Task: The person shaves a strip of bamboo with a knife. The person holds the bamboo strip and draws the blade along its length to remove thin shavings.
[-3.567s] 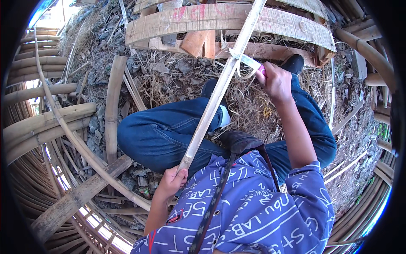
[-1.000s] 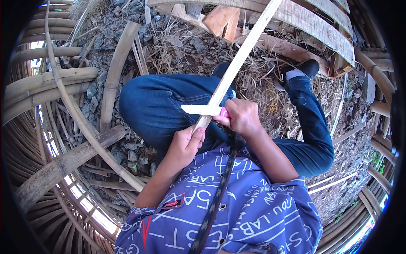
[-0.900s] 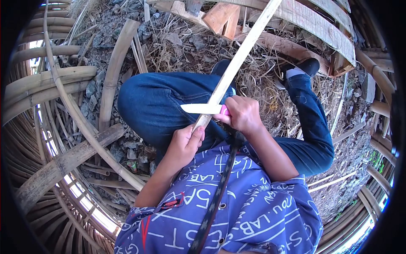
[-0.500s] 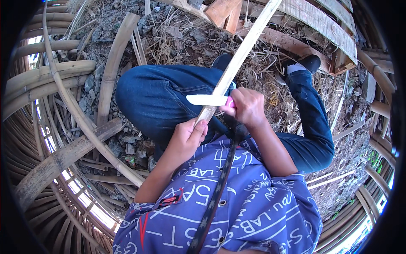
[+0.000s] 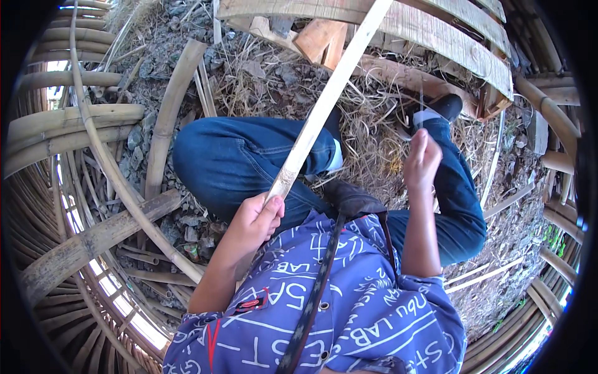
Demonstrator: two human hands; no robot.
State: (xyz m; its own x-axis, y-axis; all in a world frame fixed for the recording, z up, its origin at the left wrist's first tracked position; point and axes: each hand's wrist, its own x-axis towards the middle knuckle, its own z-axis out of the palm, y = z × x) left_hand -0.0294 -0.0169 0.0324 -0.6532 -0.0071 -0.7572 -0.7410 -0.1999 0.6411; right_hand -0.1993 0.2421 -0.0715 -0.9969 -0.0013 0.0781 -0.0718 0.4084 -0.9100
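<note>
at the far left of my view, bent bamboo poles (image 5: 75, 121) lie stacked, with a broad bamboo slat (image 5: 171, 115) just beside the person's knee. next comes the left hand (image 5: 260, 218), its thumb and fingers pinching the near end of the pale bamboo strip (image 5: 319, 116). the strip slants up and right, over the knee, to pass in front of the slatted crate (image 5: 442, 43); i cannot tell whether they touch. dry shavings (image 5: 374, 140) litter the ground between the legs. farther right, i have the right hand (image 5: 422, 159) closed in a fist, a thin sliver rising from it that i take for a knife (image 5: 421, 103) seen edge-on. i read this as a pause in paring: the blade is well apart from the strip. another stroke would call for a steady left pinch and the edge laid back flat along the wood.
</note>
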